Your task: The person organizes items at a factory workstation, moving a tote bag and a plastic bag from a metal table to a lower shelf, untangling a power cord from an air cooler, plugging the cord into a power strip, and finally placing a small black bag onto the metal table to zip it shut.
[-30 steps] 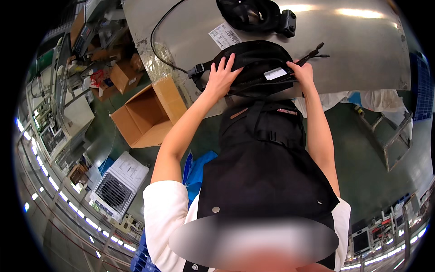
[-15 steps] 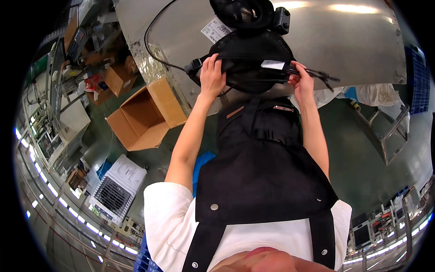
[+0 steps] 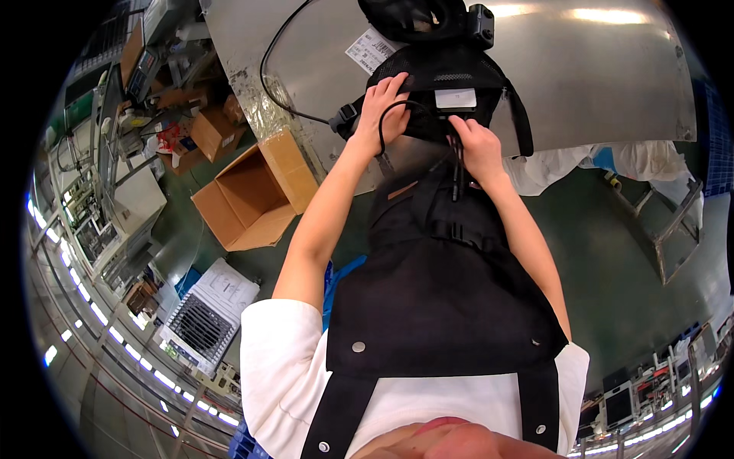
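A black mesh pouch [image 3: 440, 65] lies at the near edge of the metal table, its near side partly open. My left hand [image 3: 386, 115] grips the pouch's left part, fingers over the fabric; a thin black cable loop arches beside it. In the fingers of my right hand [image 3: 479, 149] is a bundle of black cables [image 3: 457, 172], the ends hanging toward me. Just above that hand, a white label [image 3: 456, 99] shows on the pouch. A black buckle [image 3: 344, 116] sits left of my left hand. What lies inside the pouch is hidden.
On the metal table [image 3: 581, 84], a black padded item [image 3: 413, 19], a small black box-shaped device [image 3: 481, 27] and a printed paper label [image 3: 370, 49] lie beyond the pouch. An open cardboard box [image 3: 245, 203] stands at left. A metal frame [image 3: 661, 229] is at right.
My right hand has moved left and nearer to me with the cables, whose ends now hang down instead of pointing right. The pouch's right edge has spread outward.
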A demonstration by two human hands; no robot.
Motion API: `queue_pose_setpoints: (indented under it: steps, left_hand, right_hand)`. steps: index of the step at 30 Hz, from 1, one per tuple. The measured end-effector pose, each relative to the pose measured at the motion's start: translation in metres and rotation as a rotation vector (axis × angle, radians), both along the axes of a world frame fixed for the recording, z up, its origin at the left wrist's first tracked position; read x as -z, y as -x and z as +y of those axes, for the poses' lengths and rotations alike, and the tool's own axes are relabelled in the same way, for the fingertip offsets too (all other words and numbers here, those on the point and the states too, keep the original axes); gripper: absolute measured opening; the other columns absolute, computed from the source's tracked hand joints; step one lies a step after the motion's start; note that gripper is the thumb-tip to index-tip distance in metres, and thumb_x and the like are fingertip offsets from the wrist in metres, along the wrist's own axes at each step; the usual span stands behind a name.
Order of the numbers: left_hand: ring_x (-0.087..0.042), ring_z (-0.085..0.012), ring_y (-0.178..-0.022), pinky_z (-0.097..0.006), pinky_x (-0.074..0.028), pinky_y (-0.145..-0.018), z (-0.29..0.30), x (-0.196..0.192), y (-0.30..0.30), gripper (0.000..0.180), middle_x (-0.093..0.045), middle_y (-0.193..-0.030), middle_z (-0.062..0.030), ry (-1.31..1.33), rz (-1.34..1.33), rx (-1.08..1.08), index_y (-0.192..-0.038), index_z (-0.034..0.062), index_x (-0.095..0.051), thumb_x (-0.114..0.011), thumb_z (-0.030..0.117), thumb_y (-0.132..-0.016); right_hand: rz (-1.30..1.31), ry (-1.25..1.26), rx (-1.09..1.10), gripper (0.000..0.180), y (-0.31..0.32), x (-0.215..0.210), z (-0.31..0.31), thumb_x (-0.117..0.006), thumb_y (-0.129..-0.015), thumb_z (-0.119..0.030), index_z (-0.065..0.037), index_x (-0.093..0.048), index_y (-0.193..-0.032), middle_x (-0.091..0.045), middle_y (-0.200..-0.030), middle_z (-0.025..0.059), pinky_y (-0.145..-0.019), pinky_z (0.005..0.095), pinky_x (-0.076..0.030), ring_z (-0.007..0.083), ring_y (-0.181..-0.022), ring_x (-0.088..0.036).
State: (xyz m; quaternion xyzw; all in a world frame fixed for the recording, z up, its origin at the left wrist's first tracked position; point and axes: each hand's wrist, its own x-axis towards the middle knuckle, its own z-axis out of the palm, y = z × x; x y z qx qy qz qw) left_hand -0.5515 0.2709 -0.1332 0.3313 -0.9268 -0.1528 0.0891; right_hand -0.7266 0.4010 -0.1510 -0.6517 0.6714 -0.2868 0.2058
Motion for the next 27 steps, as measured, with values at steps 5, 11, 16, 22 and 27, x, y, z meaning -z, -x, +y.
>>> queue_pose_setpoints:
  steps: [5,11,16,22,27]
  left_hand:
    - [-0.05,-0.0321,-0.1,-0.036,-0.042,-0.086,-0.024,-0.016,0.009,0.038,-0.048,-0.12,-0.0141,-0.146,0.048,0.12,-0.098,-0.0034,-0.057,-0.067,0.013,-0.065]
    - [-0.046,-0.0315,-0.107,-0.038,-0.037,-0.092,-0.043,0.007,0.023,0.053,-0.046,-0.122,-0.0131,-0.429,0.159,0.064,-0.11,-0.0014,-0.054,-0.068,0.029,-0.069]
    - [-0.044,-0.0317,-0.111,-0.038,-0.036,-0.094,-0.026,-0.004,0.027,0.057,-0.046,-0.124,-0.0138,-0.473,0.195,0.104,-0.113,0.0003,-0.054,-0.068,0.031,-0.067]
    - [-0.041,-0.0326,-0.114,-0.04,-0.035,-0.094,-0.007,-0.021,0.017,0.059,-0.04,-0.13,-0.0144,-0.281,0.032,0.159,-0.119,-0.0001,-0.046,-0.063,0.014,-0.064]
    - [-0.039,-0.0349,-0.116,-0.041,-0.035,-0.095,0.005,-0.007,-0.013,0.051,-0.041,-0.129,-0.0163,-0.251,0.086,-0.008,-0.113,-0.0009,-0.052,-0.064,0.025,-0.071]
  right_hand:
    - [0.041,0.01,-0.086,0.031,0.006,0.018,0.001,-0.06,-0.074,-0.014,-0.01,-0.055,-0.105,-0.051,-0.069,0.0088,-0.054,0.0363,-0.045,0.0264,-0.062,-0.056]
    - [0.266,0.102,-0.259,0.028,-0.001,0.011,-0.003,-0.054,-0.073,-0.011,-0.013,-0.059,-0.1,-0.05,-0.058,0.0038,-0.046,0.0303,-0.044,0.0184,-0.049,-0.054]
    - [0.459,-0.017,-0.123,0.019,-0.019,0.012,-0.03,-0.052,-0.076,-0.015,-0.007,-0.059,-0.091,-0.056,-0.053,0.0031,-0.043,0.028,-0.044,0.0189,-0.046,-0.058]
    - [0.339,-0.263,-0.033,0.036,-0.001,0.009,-0.062,-0.061,-0.069,-0.016,-0.009,-0.054,-0.104,-0.06,-0.061,0.0084,-0.049,0.0364,-0.048,0.0259,-0.059,-0.062]
    - [0.286,-0.027,-0.004,0.032,0.02,0.008,-0.062,-0.06,-0.07,-0.015,-0.012,-0.057,-0.102,-0.059,-0.06,0.0067,-0.048,0.0355,-0.046,0.0252,-0.055,-0.06]
